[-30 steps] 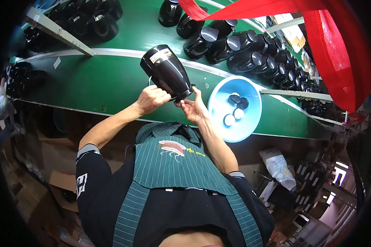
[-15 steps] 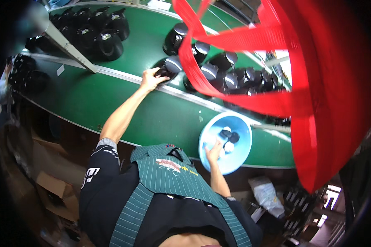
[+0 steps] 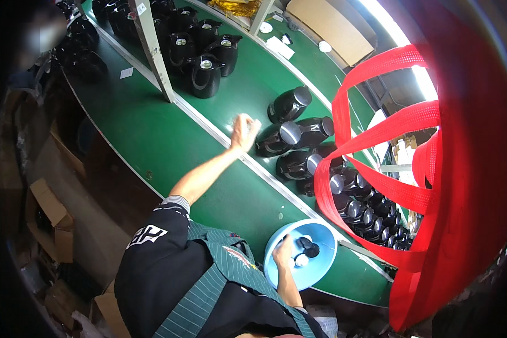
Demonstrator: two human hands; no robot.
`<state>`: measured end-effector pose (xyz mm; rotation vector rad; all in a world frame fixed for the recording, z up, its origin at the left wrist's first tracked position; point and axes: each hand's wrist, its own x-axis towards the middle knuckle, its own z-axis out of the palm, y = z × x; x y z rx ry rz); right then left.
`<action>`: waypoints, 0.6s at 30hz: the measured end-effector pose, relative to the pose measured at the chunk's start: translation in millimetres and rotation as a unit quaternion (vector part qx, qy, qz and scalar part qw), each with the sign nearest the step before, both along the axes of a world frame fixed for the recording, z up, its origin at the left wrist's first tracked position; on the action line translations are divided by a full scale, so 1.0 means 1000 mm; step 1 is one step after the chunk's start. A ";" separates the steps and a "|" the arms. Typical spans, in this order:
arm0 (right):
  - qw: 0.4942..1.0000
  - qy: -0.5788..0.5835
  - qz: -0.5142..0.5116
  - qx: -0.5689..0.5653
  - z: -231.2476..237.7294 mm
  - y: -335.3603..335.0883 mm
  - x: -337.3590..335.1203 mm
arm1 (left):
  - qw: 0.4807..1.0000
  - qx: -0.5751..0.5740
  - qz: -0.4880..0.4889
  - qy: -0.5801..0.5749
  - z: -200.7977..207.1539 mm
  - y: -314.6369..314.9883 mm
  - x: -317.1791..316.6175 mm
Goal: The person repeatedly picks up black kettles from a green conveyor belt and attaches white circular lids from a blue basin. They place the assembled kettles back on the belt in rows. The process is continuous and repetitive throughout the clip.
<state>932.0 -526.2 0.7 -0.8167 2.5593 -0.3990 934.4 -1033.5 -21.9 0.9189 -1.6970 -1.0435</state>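
Note:
My left hand (image 3: pixel 244 133) hovers over the green bench by the metal rail, its fingers loosely bent and apart, holding nothing. Just right of it stands a black vacuum jug (image 3: pixel 274 140) with a round silver top; the hand is apart from it. My right hand (image 3: pixel 283 254) reaches into a light blue plastic bowl (image 3: pixel 322 274) at the bench's near edge. In the bowl lie black round pieces (image 3: pixel 310 249) and a white round piece (image 3: pixel 301 260). The right fingers are blurred, and whether they grip anything does not show.
Several black jugs without silver tops (image 3: pixel 206 76) stand at the far left near a metal post (image 3: pixel 154 53). More silver-topped jugs (image 3: pixel 372 219) crowd the right. Red straps (image 3: pixel 388 127) hang across the right side. Cardboard boxes (image 3: pixel 53 219) lie at lower left.
My left hand has let go of the silver-topped jug and come away from it. My right hand stays in the bowl. The whole view has turned, showing more of the far side.

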 end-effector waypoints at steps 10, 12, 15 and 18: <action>0.891 0.154 -0.284 -0.319 0.086 -0.018 0.020 | 0.853 -0.025 0.059 -0.518 0.102 -0.255 0.109; 0.876 0.081 -0.278 -0.385 0.106 -0.046 0.026 | 0.852 -0.017 0.066 -0.520 0.119 -0.234 0.101; 0.865 -0.034 -0.244 -0.438 0.103 -0.085 0.026 | 0.885 0.040 0.049 -0.461 0.101 -0.194 0.119; 0.878 -0.154 -0.191 -0.411 0.108 -0.133 0.036 | 0.956 -0.009 -0.019 -0.294 0.092 -0.126 0.128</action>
